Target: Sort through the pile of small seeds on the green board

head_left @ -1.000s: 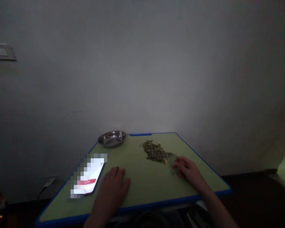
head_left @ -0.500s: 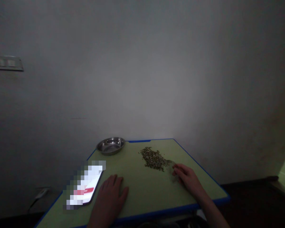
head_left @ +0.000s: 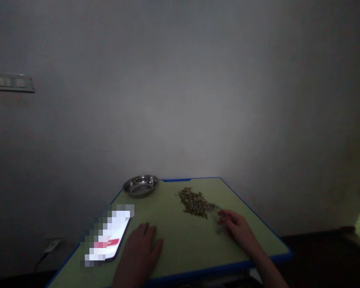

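A grey wall [head_left: 180,88] fills twelve o'clock, carrying a switch panel [head_left: 13,83] between nine and ten. At eight sits a pale plug [head_left: 53,245] with a cord [head_left: 42,258]. Toward half past seven, a phone [head_left: 115,234] lies on the desk [head_left: 174,240], its lit screen partly pixelated, a red bar showing.

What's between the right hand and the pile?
In the head view, a see-through item, likely a cup, lies between the right hand and the pile; the fingers are on it.

The right hand [head_left: 234,223] partly hides a clear object [head_left: 216,225] — switch panel [head_left: 12,83] cut off.
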Demonstrator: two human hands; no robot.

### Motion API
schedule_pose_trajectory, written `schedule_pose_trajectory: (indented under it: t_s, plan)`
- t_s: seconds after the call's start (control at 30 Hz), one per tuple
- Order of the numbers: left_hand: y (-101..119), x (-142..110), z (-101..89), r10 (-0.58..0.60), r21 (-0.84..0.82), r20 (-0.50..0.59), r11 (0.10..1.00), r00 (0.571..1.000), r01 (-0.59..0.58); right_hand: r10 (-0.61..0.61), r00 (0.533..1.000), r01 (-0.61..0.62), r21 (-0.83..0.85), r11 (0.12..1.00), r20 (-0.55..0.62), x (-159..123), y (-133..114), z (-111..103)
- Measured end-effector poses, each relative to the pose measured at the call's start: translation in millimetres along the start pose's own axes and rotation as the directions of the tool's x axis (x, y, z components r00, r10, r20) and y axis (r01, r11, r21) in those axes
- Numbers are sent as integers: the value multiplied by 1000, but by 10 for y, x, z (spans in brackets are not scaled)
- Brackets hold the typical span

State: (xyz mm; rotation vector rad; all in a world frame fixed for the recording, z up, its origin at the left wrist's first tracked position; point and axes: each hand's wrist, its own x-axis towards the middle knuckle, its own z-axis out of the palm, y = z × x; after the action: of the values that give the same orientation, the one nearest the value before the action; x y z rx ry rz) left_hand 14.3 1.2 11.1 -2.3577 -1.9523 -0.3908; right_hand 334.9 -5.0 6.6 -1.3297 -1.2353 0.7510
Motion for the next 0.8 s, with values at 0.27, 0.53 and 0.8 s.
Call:
schedule_pose_trajectory:
  t_s: [0.27,0.53,0.8]
  plan:
    - [6,8,11,6,-5,2,1000,1000,-6,-7,1000,7,-35,999,26,0,-4,10]
    - [29,-21,-40,19,-10,2,1000,1000,-19,-6,999,9,-74,997,46,-7,-13,1]
    - [12,-35,-18,15,-34,-29,999,999,-16,-147,965,208,-292,934,217,502,-167,179]
